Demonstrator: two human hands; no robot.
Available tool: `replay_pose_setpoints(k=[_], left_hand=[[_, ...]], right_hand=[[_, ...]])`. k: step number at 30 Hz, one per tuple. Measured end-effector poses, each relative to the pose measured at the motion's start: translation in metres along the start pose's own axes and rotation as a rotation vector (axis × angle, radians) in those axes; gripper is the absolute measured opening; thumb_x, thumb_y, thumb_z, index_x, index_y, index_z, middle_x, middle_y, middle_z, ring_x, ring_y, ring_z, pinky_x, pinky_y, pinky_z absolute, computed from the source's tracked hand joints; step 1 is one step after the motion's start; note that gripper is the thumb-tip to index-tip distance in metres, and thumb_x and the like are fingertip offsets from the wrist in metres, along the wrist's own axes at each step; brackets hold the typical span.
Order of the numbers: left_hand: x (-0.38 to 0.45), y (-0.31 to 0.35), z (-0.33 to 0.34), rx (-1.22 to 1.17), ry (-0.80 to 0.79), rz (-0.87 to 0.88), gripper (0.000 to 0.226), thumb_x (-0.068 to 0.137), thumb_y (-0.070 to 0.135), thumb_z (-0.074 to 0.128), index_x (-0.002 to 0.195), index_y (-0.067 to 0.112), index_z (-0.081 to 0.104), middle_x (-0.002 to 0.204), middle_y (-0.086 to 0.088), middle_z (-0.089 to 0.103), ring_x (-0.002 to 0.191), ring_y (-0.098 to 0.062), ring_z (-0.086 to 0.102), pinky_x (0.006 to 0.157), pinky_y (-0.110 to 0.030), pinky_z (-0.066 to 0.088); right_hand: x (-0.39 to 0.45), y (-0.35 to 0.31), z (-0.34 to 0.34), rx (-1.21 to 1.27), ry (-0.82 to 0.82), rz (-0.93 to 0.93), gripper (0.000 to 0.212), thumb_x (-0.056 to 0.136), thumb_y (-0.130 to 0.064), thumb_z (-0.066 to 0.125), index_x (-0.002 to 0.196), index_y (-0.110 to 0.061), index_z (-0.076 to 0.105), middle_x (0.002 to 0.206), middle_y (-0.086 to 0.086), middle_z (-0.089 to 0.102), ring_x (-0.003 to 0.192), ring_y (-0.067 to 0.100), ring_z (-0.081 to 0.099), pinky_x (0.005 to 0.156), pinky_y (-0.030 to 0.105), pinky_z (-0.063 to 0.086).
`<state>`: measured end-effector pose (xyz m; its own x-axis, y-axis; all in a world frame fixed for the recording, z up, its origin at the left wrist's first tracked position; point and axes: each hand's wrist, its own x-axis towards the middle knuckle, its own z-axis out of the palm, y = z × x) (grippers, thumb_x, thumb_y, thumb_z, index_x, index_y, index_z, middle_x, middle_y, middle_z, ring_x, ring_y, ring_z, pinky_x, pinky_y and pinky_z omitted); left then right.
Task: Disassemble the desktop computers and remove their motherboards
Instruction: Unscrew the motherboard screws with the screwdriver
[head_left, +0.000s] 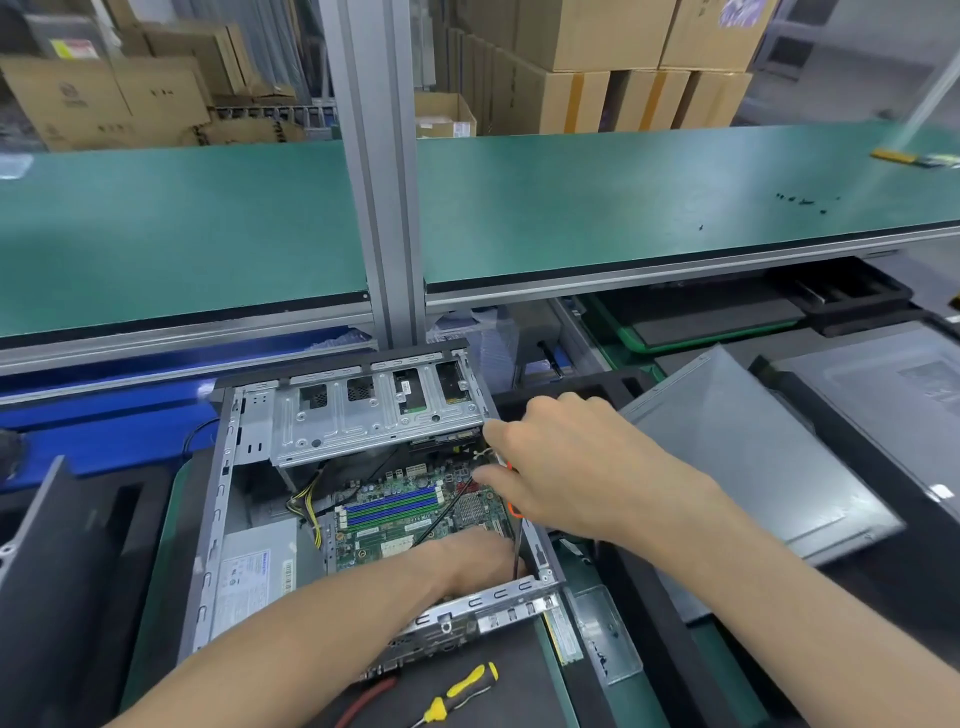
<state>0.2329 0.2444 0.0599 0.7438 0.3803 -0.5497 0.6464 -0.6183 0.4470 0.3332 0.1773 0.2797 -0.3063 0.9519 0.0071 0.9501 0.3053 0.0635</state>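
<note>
Both forearms come in from the bottom edge, reaching into the open case (218, 525), which sits flat on a dark mat with its side panel off. Left hand (470, 564) is down inside the case at its near right corner, resting on the motherboard (410, 512); fingers are tucked out of sight so can't tell if it's gripping anything. Right hand (561, 457) hovers over the board's far right part, thumb and forefinger apart, with an orange-tipped tool (514, 512) poking out under the palm. Whether the fingers actually wrap it, can't tell.

Board is still seated in the case, blue and green RAM slots (392, 506) showing mid-board. Drive cage (374, 415) is at the far end of the case, PSU (254, 571) at the near left, yellow wires (310, 512) running off it.

Just in front of the case lies a yellow screwdriver (460, 693). Right of the case leans a grey panel (753, 457). Beyond the case, a green shelf (182, 228) with loose black screws (802, 200) at its right end.
</note>
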Motion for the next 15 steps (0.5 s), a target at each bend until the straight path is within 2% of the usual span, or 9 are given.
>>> replay_pose_setpoints(k=[1, 4, 6, 7, 9, 10, 11, 13, 15], left_hand=[[0.000, 0.000, 0.000, 0.012, 0.003, -0.003, 0.034, 0.099, 0.019, 0.040, 0.070, 0.002, 0.042, 0.084, -0.023, 0.052, 0.094, -0.048, 0.053, 0.054, -0.034, 0.033], [0.002, -0.002, 0.001, -0.030, 0.028, 0.011, 0.030, 0.094, 0.019, 0.043, 0.073, -0.002, 0.034, 0.087, -0.027, 0.049, 0.093, -0.051, 0.048, 0.060, -0.046, 0.036], [-0.001, -0.003, 0.002, -0.002, 0.018, -0.002, 0.030, 0.095, 0.022, 0.041, 0.071, 0.005, 0.035, 0.089, -0.022, 0.052, 0.095, -0.048, 0.050, 0.058, -0.039, 0.035], [-0.001, -0.004, 0.002, -0.005, 0.009, -0.019, 0.028, 0.096, 0.023, 0.040, 0.072, 0.008, 0.040, 0.092, -0.024, 0.054, 0.097, -0.047, 0.052, 0.060, -0.036, 0.037], [-0.003, -0.004, 0.003, -0.023, 0.007, -0.023, 0.029, 0.099, 0.024, 0.040, 0.092, 0.002, 0.057, 0.103, -0.026, 0.060, 0.100, -0.043, 0.058, 0.078, -0.040, 0.050], [-0.002, -0.006, 0.005, -0.005, 0.008, -0.002, 0.030, 0.100, 0.024, 0.039, 0.098, 0.000, 0.058, 0.107, -0.023, 0.062, 0.096, -0.040, 0.059, 0.084, -0.042, 0.051], [-0.002, -0.007, 0.005, 0.016, 0.011, 0.030, 0.028, 0.100, 0.022, 0.039, 0.092, 0.000, 0.054, 0.102, -0.022, 0.063, 0.088, -0.037, 0.058, 0.080, -0.041, 0.049], [0.000, -0.007, 0.004, 0.117, 0.007, 0.086, 0.029, 0.099, 0.020, 0.038, 0.071, 0.010, 0.038, 0.088, -0.023, 0.059, 0.080, -0.041, 0.056, 0.068, -0.035, 0.039], [0.004, -0.009, 0.003, 0.178, 0.024, 0.115, 0.031, 0.097, 0.022, 0.038, 0.068, 0.012, 0.032, 0.082, -0.022, 0.056, 0.082, -0.044, 0.057, 0.064, -0.034, 0.033]], right_hand=[[0.002, 0.001, 0.002, 0.044, -0.009, -0.016, 0.025, 0.100, -0.047, 0.049, 0.088, -0.026, 0.043, 0.070, -0.002, 0.036, 0.071, 0.031, 0.044, 0.064, 0.039, 0.038], [0.005, 0.005, -0.002, 0.235, -0.151, -0.103, 0.007, 0.087, -0.021, 0.059, 0.088, -0.026, 0.054, 0.090, -0.003, 0.061, 0.086, 0.024, 0.057, 0.072, 0.039, 0.049], [0.002, 0.009, -0.008, 0.352, -0.250, -0.117, 0.028, 0.076, -0.009, 0.061, 0.090, -0.032, 0.056, 0.093, -0.009, 0.060, 0.082, 0.012, 0.055, 0.069, 0.036, 0.049], [0.000, 0.010, -0.009, 0.389, -0.256, -0.117, 0.031, 0.074, -0.010, 0.062, 0.092, -0.034, 0.055, 0.092, -0.011, 0.058, 0.080, 0.010, 0.053, 0.066, 0.036, 0.048], [-0.003, 0.009, -0.007, 0.280, -0.157, -0.074, 0.015, 0.083, -0.035, 0.062, 0.091, -0.034, 0.050, 0.084, -0.009, 0.052, 0.075, 0.016, 0.051, 0.061, 0.036, 0.040], [-0.002, 0.009, -0.005, 0.134, -0.081, -0.031, 0.021, 0.090, -0.051, 0.056, 0.089, -0.032, 0.047, 0.075, -0.006, 0.046, 0.071, 0.021, 0.047, 0.061, 0.036, 0.036], [-0.002, 0.009, -0.004, -0.005, -0.052, 0.017, 0.031, 0.095, -0.059, 0.046, 0.088, -0.029, 0.046, 0.069, -0.004, 0.037, 0.068, 0.025, 0.042, 0.061, 0.036, 0.033], [0.001, 0.007, -0.002, -0.059, -0.040, 0.046, 0.032, 0.102, -0.055, 0.039, 0.094, -0.026, 0.051, 0.070, -0.002, 0.032, 0.071, 0.029, 0.038, 0.064, 0.038, 0.034], [0.002, 0.008, -0.002, 0.089, -0.082, -0.017, 0.013, 0.100, -0.039, 0.048, 0.095, -0.026, 0.049, 0.082, -0.001, 0.046, 0.078, 0.027, 0.046, 0.069, 0.038, 0.038]])
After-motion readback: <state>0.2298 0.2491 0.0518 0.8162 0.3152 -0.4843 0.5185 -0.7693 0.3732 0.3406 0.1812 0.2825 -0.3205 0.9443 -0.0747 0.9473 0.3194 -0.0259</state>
